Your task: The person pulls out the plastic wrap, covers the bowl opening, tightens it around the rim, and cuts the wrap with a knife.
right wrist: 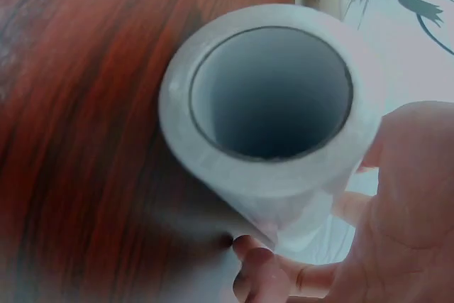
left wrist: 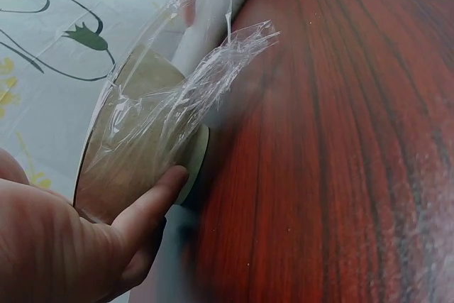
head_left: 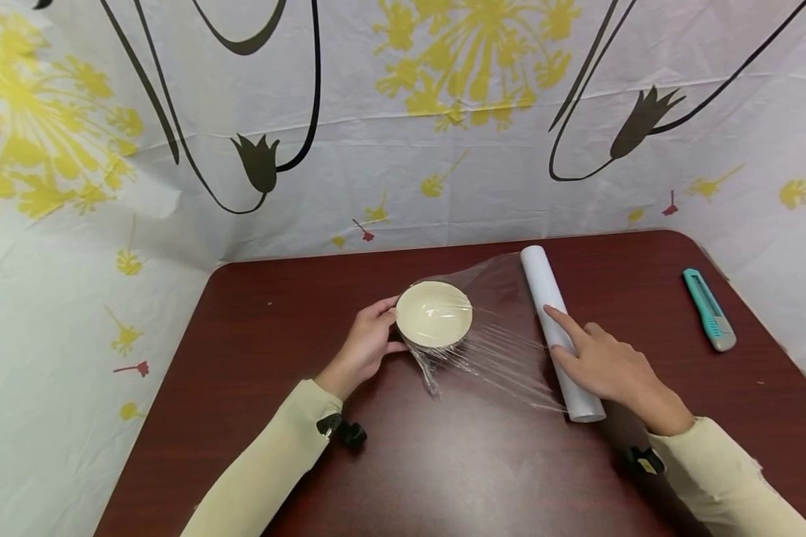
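A cream-coloured bowl [head_left: 434,314] stands in the middle of the table, clear plastic wrap stretched over its mouth. My left hand [head_left: 369,335] grips the bowl's left side; in the left wrist view a digit presses low on its outer wall. A bunched end of plastic wrap [left wrist: 206,83] hangs over that wall. From the bowl, the creased film [head_left: 504,350] runs right to a white roll of plastic wrap [head_left: 556,321]. My right hand [head_left: 607,365] rests on the roll with the index finger extended. The right wrist view shows the roll's hollow end [right wrist: 273,94], some fingers bent beside it.
A teal utility knife [head_left: 709,309] lies at the table's right side. The dark red wooden table [head_left: 309,298] meets a patterned cloth [head_left: 389,179] at its back edge, and more cloth hangs at both sides.
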A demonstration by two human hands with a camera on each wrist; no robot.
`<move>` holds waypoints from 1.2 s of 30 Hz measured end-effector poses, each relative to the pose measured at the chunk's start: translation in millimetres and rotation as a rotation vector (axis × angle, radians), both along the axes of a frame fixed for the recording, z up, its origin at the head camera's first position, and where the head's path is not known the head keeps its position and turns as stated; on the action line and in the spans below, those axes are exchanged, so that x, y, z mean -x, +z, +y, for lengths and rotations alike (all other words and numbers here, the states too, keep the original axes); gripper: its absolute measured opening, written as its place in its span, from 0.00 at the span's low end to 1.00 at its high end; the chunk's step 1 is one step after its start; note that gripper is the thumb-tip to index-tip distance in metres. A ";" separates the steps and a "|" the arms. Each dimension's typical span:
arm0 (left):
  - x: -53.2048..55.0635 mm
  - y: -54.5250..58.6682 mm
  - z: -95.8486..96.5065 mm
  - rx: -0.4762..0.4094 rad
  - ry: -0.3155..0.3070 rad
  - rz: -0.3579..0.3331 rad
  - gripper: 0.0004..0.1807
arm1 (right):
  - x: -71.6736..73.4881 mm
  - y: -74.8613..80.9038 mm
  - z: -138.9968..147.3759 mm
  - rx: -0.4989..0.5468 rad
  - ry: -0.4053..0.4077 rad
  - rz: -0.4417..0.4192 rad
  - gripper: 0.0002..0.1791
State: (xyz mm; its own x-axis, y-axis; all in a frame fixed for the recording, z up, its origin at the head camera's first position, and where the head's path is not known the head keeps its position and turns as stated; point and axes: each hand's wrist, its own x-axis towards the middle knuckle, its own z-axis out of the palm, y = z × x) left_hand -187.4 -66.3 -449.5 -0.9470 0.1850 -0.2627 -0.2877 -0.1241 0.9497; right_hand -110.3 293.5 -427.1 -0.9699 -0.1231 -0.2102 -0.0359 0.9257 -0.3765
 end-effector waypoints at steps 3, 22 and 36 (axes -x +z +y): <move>0.3 -1.0 -1.8 -0.003 -0.002 -0.003 0.25 | 0.0 -0.8 1.3 0.006 0.002 0.000 0.36; -2.9 -2.5 -5.7 -0.033 -0.049 -0.014 0.26 | 3.0 -1.0 3.5 0.010 0.022 0.038 0.36; -2.3 -2.7 -6.2 -0.030 -0.044 -0.015 0.26 | 15.7 6.2 46.9 0.044 -0.052 0.118 0.31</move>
